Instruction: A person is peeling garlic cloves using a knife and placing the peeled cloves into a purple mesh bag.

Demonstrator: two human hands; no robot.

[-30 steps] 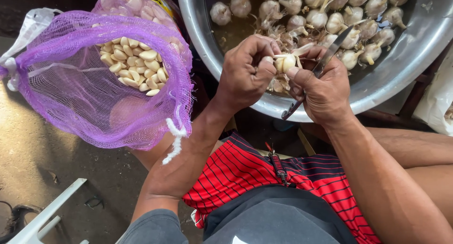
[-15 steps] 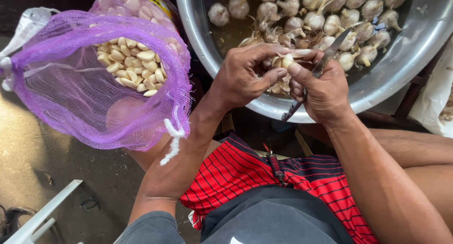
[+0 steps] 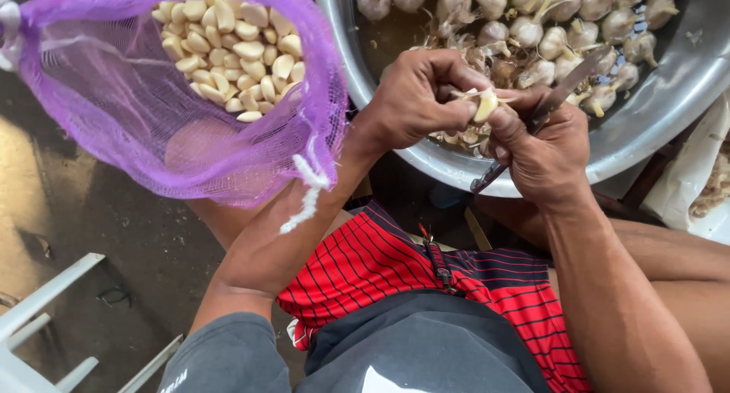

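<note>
The left hand (image 3: pixel 418 96) is closed around a garlic clove (image 3: pixel 484 104), which is pale and partly peeled; the fingers pinch it from the left side. The right hand (image 3: pixel 540 146) touches the same clove with the thumb from the right, and its other fingers are closed around a small knife (image 3: pixel 532 123). The blade of the knife points up and away from the grip, and the handle end comes out below the palm.

Both hands meet over the near rim of a big metal basin (image 3: pixel 654 127). Just beyond the grip, inside the basin, lie many whole garlic bulbs (image 3: pixel 532 32) with dry roots and skins. To the left of the left hand, near the wrist, hangs a purple mesh bag (image 3: pixel 114 112) with peeled garlic cloves (image 3: pixel 228 51) inside. Below the grip are the person's red striped shorts (image 3: pixel 380 264).
</note>
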